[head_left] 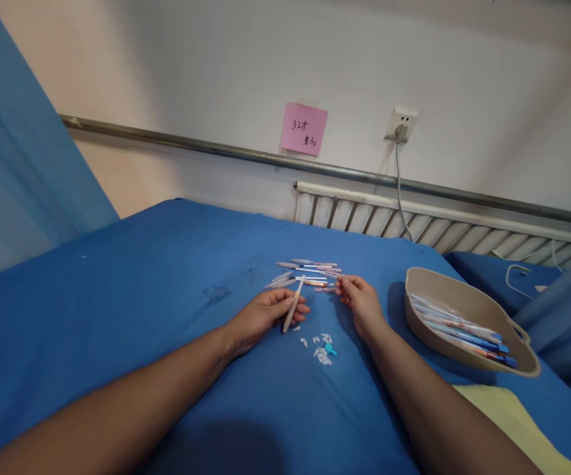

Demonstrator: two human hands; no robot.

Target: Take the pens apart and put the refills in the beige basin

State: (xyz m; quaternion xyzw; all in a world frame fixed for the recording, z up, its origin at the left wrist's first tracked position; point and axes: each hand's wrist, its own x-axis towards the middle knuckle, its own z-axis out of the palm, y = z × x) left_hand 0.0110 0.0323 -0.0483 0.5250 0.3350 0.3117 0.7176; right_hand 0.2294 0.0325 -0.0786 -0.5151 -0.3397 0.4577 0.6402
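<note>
My left hand (275, 310) is closed around a pale pen barrel (293, 307), which is tilted with its upper end pointing away from me. To the right, my right hand (359, 298) pinches at the end of the row of pen parts; a small pinkish piece seems to be between the fingertips, too small to name. Several loose pen parts (310, 269), grey barrels, thin refills and pinkish pieces, lie just beyond both hands. Nearer to me is a scatter of small white pieces (322, 356), with a turquoise piece (330, 349) among them.
On the right stands a beige basket (417, 316) with several pens (463, 330) inside. A yellow cloth (503, 409) lies below it on the blue sheet (167, 277). Behind are a metal rail (216, 150), a radiator (355, 211), a plugged socket (401, 124) and a pink note (304, 128).
</note>
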